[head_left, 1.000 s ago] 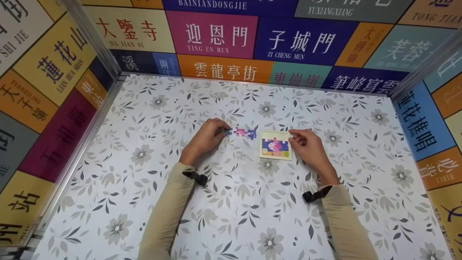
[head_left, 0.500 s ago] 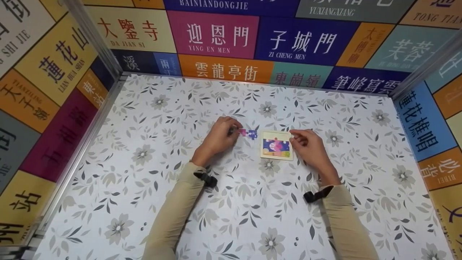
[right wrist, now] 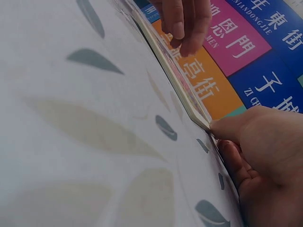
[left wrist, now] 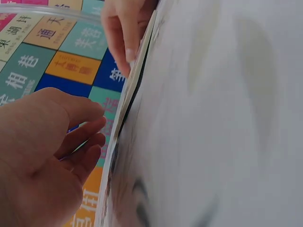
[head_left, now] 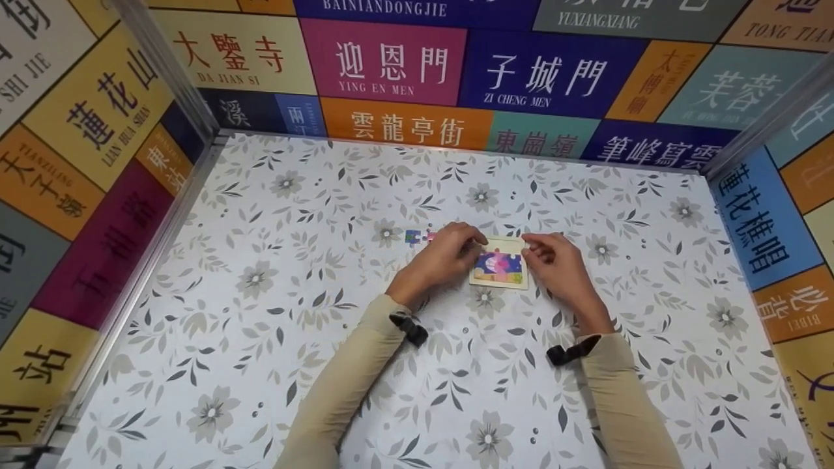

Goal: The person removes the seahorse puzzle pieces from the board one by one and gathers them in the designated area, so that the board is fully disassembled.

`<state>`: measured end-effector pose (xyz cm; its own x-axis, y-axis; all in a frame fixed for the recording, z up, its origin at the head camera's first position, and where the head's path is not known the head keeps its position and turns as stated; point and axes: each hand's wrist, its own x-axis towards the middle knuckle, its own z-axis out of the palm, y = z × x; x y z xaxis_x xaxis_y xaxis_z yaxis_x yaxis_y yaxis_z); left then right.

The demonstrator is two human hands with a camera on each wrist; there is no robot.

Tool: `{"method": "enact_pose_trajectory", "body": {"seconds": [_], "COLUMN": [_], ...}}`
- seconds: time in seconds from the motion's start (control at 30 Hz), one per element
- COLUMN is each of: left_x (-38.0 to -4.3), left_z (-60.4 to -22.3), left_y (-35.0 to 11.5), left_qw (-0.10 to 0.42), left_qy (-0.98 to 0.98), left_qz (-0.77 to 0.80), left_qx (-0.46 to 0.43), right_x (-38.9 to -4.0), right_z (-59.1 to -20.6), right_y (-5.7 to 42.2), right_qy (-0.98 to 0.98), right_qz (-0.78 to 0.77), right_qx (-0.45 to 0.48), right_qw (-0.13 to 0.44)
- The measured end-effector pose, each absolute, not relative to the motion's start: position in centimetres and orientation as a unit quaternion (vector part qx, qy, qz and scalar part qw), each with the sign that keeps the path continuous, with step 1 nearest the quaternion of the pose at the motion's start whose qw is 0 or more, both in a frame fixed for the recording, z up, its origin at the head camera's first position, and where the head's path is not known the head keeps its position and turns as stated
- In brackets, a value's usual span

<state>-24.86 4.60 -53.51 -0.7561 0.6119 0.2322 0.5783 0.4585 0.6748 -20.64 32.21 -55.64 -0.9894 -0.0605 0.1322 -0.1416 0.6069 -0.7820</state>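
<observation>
A small cream-framed jigsaw puzzle board lies on the table, its lower part filled with pieces showing a pink figure on dark blue. My right hand pinches the board's upper right corner; in the right wrist view the thumb rests at the corner of the board's edge. Over the board's upper left edge is my left hand. Its fingers are loosely bent, with no piece visible between them in the left wrist view. Left of that hand lie a blue-green jigsaw piece and a pink jigsaw piece, partly covered.
White paper with grey leaves and flowers covers the table. Panels with coloured blocks of Chinese lettering close off the back and both sides. Black straps sit on both wrists.
My left hand has moved right from the blue-green piece, past the pink one, to the board's left edge. It now covers the purple piece's earlier spot. The right hand stays at the corner.
</observation>
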Motion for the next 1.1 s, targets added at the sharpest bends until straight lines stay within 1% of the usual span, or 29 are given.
{"method": "enact_pose_trajectory", "body": {"seconds": [0.27, 0.4, 0.47, 0.53, 0.7, 0.77, 0.87, 0.9, 1.0, 1.1], "left_x": [-24.5, -24.7, -25.2, -25.2, -24.5, -24.8, -24.9, -24.9, -24.0, -23.5], "left_z": [-53.6, -53.6, -54.7, -54.6, -54.0, -55.2, -55.7, -56.0, -54.5, -53.9], "left_y": [7.3, 8.1, 8.5, 8.9, 9.5, 10.0, 10.1, 10.3, 10.0, 10.2], "left_qw": [0.037, 0.055, 0.055, 0.061, 0.057, 0.04, 0.037, 0.028, 0.045, 0.057], "left_qy": [0.836, 0.844, 0.84, 0.845, 0.874, 0.88, 0.884, 0.886, 0.89, 0.897], "left_qz": [0.39, 0.373, 0.387, 0.382, 0.335, 0.325, 0.32, 0.316, 0.308, 0.299], "left_qx": [0.384, 0.381, 0.377, 0.369, 0.347, 0.343, 0.338, 0.338, 0.333, 0.321], "right_x": [-20.8, -20.8, -20.8, -20.8, -20.7, -20.8, -20.8, -20.9, -20.8, -20.8], "right_z": [-55.6, -55.6, -55.6, -55.6, -55.6, -55.6, -55.6, -55.6, -55.6, -55.7], "right_y": [31.9, 31.9, 31.9, 32.0, 32.0, 32.1, 32.2, 32.2, 32.3, 32.3], "right_qy": [-0.891, -0.89, -0.891, -0.891, -0.892, -0.892, -0.892, -0.892, -0.892, -0.892], "right_qz": [0.446, 0.447, 0.447, 0.445, 0.445, 0.444, 0.444, 0.444, 0.446, 0.446], "right_qx": [0.068, 0.068, 0.068, 0.067, 0.066, 0.066, 0.065, 0.065, 0.063, 0.062], "right_qw": [0.048, 0.051, 0.053, 0.054, 0.053, 0.053, 0.052, 0.053, 0.051, 0.049]}}
